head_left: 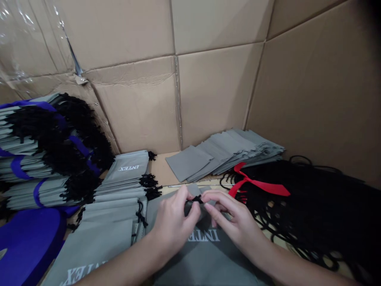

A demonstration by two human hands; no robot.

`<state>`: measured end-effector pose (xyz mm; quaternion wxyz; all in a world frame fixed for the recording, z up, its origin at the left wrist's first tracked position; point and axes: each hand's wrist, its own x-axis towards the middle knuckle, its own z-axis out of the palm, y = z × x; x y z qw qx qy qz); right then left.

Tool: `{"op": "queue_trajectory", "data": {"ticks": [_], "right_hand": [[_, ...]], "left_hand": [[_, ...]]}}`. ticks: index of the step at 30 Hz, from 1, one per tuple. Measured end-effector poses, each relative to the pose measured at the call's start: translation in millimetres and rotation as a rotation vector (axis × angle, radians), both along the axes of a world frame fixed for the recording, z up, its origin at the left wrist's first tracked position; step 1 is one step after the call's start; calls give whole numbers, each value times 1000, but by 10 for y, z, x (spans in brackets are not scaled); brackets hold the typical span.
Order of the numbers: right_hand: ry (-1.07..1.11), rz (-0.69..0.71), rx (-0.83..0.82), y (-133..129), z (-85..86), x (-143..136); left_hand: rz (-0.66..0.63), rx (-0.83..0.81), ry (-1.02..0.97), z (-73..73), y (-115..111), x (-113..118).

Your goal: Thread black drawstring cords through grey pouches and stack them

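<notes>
Near the middle of the head view, my left hand [175, 226] and my right hand [235, 216] meet at the top of a grey drawstring pouch. Between their fingertips shows a small bunch of black cord [197, 199]. My left thumb and fingers are closed on the cord and the fabric around it. The right thumb and index finger pinch at the same spot from the other side; their exact hold is partly hidden. Beneath both hands lies a grey pouch [214, 258] with white INTEX lettering, upside down in my view.
Overlapping grey pouches [127, 194] with black cord ends lie on the left. Behind them are bundles tied with blue ribbon [20, 169], beside a blue ribbon roll [32, 242]. Flat grey pieces [190, 161] fan out at the back. Black cords [321, 206] with a red tie [268, 186] lie right. Cardboard walls [214, 87] enclose the back.
</notes>
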<state>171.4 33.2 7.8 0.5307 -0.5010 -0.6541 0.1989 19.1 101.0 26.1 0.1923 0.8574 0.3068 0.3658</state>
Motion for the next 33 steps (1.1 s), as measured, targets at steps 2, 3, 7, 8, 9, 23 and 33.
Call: {"op": "queue_trajectory", "data": {"ticks": [2,3,7,8,9,23,33], "right_hand": [[42,8,-27,-9,7,-5],[66,11,-44,-8,13,-5],[182,15,-150,44,59,12],[220,17,-183,65,76,20],[259,23,-211,85,93,28],[-22,152,2,88,114,176],[-235,300,-138,45,263,224]], "left_hand": [[-29,8,39,-14,5,-15],[-49,4,54,-19,7,-18],[-68,-76,41,-21,4,-8],[-67,-97,27,-21,0,-3],[-69,-106,17,-20,-4,2],[-243,-138,-94,68,-50,17],[-360,-386,-93,66,-56,55]]}}
